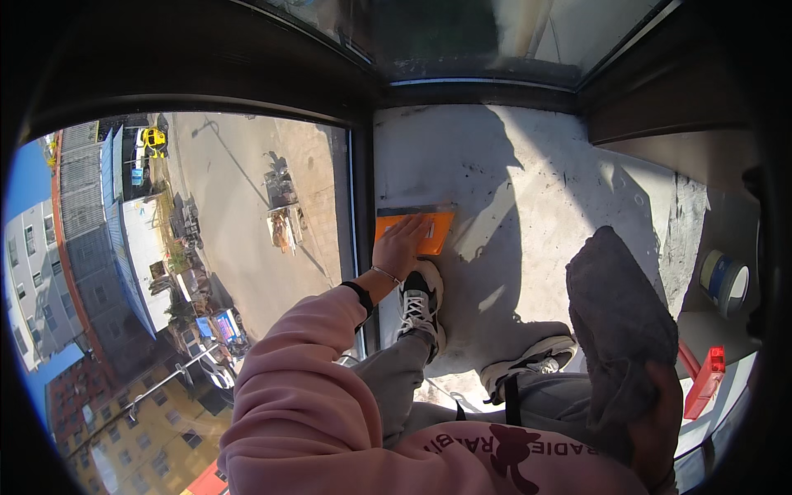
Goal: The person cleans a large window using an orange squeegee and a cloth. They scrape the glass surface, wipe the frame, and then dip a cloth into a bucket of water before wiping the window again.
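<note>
"Pink sweatshirt (305, 363) closest to us, with its left sleeve reaching out ahead. What's that left hand (402, 245) doing?"

"Lying on a flat orange board (443, 233) with a dark edge, fingers stretched out and side by side. Its thumb is hidden, so I can't tell whether it grips."

"Where is the board, exactly?"

"On the left side of the pale floor (569, 190), beside the dark window frame (360, 190) and just ahead of the left shoe (418, 301)."

"And the right hand (657, 396)?"

"Clasping a grey cloth (619, 305), though the folds cover the fingertips. That cloth juts forward, to the right of the right shoe (532, 363)."

"Anything on the left wrist?"

"Yes, a black band (360, 299), and a thin bracelet (385, 275) nearer the hand."

"What's over on the right?"

"A round tub (724, 280) tipped on its side, and a red object (705, 384) nearer the person."

"Beyond the glass, on the left?"

"A sunlit street (239, 190), buildings (78, 239) and a yellow vehicle (153, 142)."
</note>
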Demonstrator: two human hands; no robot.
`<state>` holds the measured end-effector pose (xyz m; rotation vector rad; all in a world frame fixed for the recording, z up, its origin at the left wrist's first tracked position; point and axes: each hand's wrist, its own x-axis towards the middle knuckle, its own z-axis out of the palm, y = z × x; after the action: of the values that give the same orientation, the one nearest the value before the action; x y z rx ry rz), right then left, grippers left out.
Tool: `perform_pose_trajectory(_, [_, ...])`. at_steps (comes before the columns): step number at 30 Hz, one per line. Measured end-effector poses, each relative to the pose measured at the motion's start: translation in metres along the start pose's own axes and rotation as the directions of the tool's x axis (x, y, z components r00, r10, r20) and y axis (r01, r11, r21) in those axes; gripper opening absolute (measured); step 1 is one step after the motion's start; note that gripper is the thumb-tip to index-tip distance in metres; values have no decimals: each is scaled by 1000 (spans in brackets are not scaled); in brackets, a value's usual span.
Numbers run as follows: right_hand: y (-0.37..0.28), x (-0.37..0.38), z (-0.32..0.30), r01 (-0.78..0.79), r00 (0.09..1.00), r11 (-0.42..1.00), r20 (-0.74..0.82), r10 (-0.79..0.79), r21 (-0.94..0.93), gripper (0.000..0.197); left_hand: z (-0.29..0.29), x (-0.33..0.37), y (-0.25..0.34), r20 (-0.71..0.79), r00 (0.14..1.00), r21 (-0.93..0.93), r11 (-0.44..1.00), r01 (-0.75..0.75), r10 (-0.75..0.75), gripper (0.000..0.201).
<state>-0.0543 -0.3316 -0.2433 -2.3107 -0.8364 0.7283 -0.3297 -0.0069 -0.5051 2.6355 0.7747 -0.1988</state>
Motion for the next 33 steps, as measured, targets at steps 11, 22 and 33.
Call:
perform_pose_trajectory(11, [-17, 8, -23, -79, 958, 985, 286, 31, 156, 47, -5, 38, -6, 111, 992, 63, 996, 56, -63, 55])
perform_pose_trajectory(22, [-6, 1, -33, 126, 965, 989, 239, -106, -73, 54, -11, 137, -32, -129, 979, -41, 987, 154, -158, 44])
perform_pose_trajectory(33, [-10, -7, -24, -68, 985, 998, 158, 66, 6, 54, 9, -39, 12, 208, 869, -165, 860, 483, -448, 57])
